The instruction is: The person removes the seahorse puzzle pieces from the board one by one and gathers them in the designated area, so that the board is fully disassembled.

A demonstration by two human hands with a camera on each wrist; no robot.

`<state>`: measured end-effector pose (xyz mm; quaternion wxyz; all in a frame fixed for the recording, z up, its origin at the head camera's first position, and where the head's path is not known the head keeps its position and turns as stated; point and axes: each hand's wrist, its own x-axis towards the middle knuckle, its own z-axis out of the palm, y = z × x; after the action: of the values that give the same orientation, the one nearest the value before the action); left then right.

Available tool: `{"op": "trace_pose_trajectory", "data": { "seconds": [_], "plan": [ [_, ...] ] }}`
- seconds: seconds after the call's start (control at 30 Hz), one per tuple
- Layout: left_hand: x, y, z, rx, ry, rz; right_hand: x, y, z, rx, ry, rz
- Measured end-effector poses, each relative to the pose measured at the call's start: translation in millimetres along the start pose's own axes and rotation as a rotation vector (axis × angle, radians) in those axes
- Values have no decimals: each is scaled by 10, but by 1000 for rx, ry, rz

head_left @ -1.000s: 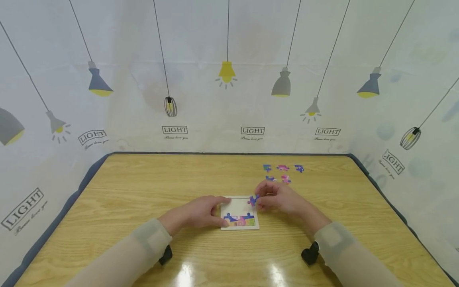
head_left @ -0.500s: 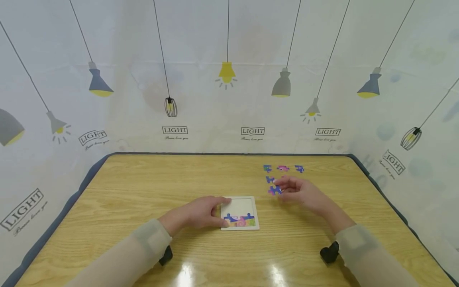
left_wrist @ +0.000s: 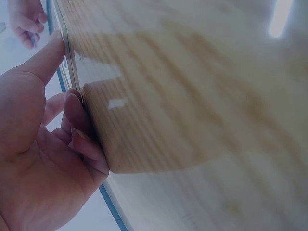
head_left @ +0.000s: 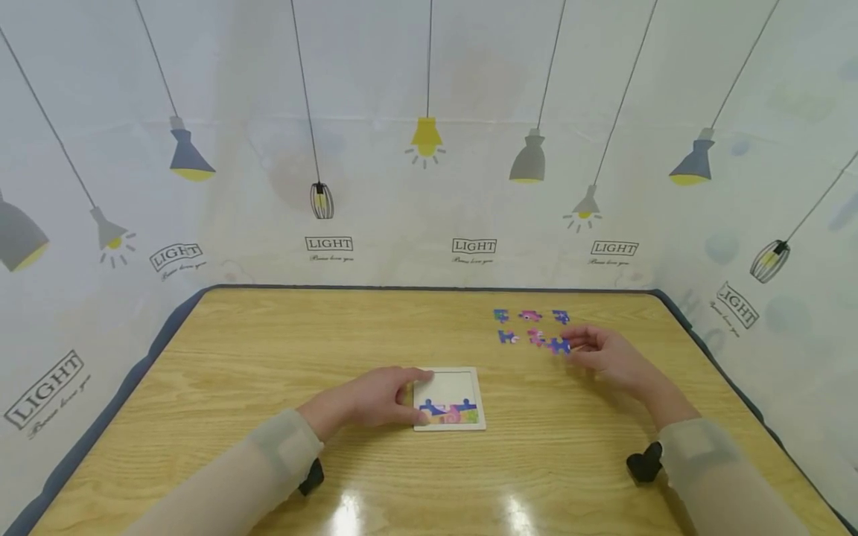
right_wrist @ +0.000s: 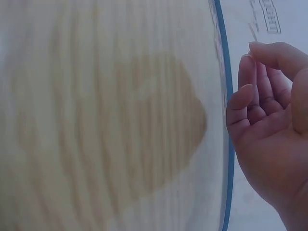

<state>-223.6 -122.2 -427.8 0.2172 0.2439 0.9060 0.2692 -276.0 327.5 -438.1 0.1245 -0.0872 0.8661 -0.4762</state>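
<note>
Square white tray [head_left: 450, 386] on the wooden surface [head_left: 302, 327], its near part filled with multicoloured jigsaw pieces [head_left: 454, 415], left hand [head_left: 378, 397] spread along its edge. The right hand [head_left: 610, 362] pinches a knobbed blue jigsaw piece [head_left: 558, 345] beside five loose blue or pink pieces [head_left: 530, 316].

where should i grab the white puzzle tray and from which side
Probably the right rim of the white puzzle tray, coming from its right: the tray lies flat, that rim is straight and uncovered, and the left hand rests on the opposite edge.
</note>
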Motion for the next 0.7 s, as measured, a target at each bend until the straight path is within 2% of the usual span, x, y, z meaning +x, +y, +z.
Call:
{"op": "trace_pose_trajectory", "data": {
  "seconds": [0.3,0.5,0.7],
  "plan": [
    [12,-5,5,8,-2,-8,38,230,-170,-57,35,45],
    [38,-15,20,15,-1,-6,62,269,-180,-53,45,79],
    [31,-22,28,21,7,1,98,255,-143,-110,63,102]
  ]
}}
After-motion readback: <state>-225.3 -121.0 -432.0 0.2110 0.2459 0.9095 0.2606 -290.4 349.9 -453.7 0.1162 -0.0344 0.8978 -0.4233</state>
